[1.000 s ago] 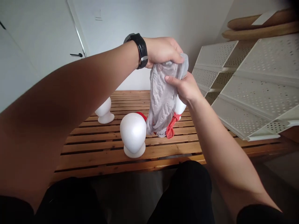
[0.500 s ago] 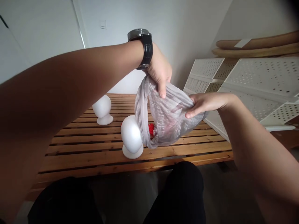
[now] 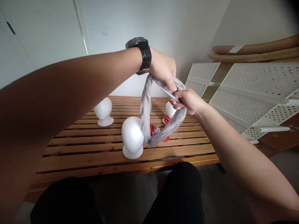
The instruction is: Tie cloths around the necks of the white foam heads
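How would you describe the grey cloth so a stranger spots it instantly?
From the slatted wooden table, find the white foam head nearest you. Just right of it hangs a twisted grey cloth, the only thing held, gripped by left hand and right hand.

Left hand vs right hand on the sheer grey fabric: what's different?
The left hand sits higher in view than the right hand. The left hand comes down over the fabric from above, while the right hand reaches in from the side. The left wrist wears a black watch; the right wrist is bare. Both hands grip the sheer grey fabric.
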Motion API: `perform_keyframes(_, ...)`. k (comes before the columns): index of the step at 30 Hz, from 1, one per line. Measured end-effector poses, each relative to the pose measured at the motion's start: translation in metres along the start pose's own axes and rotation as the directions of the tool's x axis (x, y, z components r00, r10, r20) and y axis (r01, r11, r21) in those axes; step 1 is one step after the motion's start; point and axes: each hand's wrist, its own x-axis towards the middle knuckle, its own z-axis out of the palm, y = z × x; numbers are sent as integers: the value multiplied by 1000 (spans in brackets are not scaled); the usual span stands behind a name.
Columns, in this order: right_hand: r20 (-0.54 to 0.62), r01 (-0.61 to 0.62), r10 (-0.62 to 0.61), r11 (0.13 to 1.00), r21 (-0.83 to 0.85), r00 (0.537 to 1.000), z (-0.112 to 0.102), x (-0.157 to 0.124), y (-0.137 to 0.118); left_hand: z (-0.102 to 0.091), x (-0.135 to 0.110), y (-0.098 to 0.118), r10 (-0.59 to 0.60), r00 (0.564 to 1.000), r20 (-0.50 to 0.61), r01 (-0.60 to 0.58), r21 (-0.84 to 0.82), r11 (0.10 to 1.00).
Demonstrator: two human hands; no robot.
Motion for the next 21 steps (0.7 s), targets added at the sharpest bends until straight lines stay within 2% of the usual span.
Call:
perform_keyframes(2,109,-17,27,996,-86,994,-14,-6,-10,-1,-4,-3,-12,1000,11,12,12,1000)
perform_keyframes(4,201,-14,65,969,-247,977,-24,-12,-20,-1,-6,-2,-29,999,45,28,18,999)
perform_keyframes(7,255,33,90,897,-440,963,-32,-18,-36,1,-7,1,-67,993,95,64,37,997)
perform_keyframes(10,250,76,33,908,-412,968,-35,-22,-49,4,-5,1,-96,993,69,94,34,995)
perform_keyframes(11,241,86,9,921,-379,970,-36,-23,-53,6,-5,-1,-85,995,45,86,-13,996)
perform_keyframes(13,221,113,-42,942,-317,974,-37,-27,-60,7,-6,-4,-10,1000,20,14,-225,974)
perform_keyframes(14,210,123,-61,947,-298,976,-38,-29,-63,8,-8,-5,53,998,17,-43,-368,929)
perform_keyframes(17,180,109,-58,950,-293,982,-38,-35,-70,0,-14,-2,216,976,-22,-167,-709,685)
perform_keyframes(19,186,63,-3,946,-317,983,-36,-37,-73,-14,-18,2,213,973,-86,-198,-784,589)
perform_keyframes(21,190,57,9,938,-341,982,-34,-38,-77,-34,-19,5,166,969,-181,-244,-784,571)
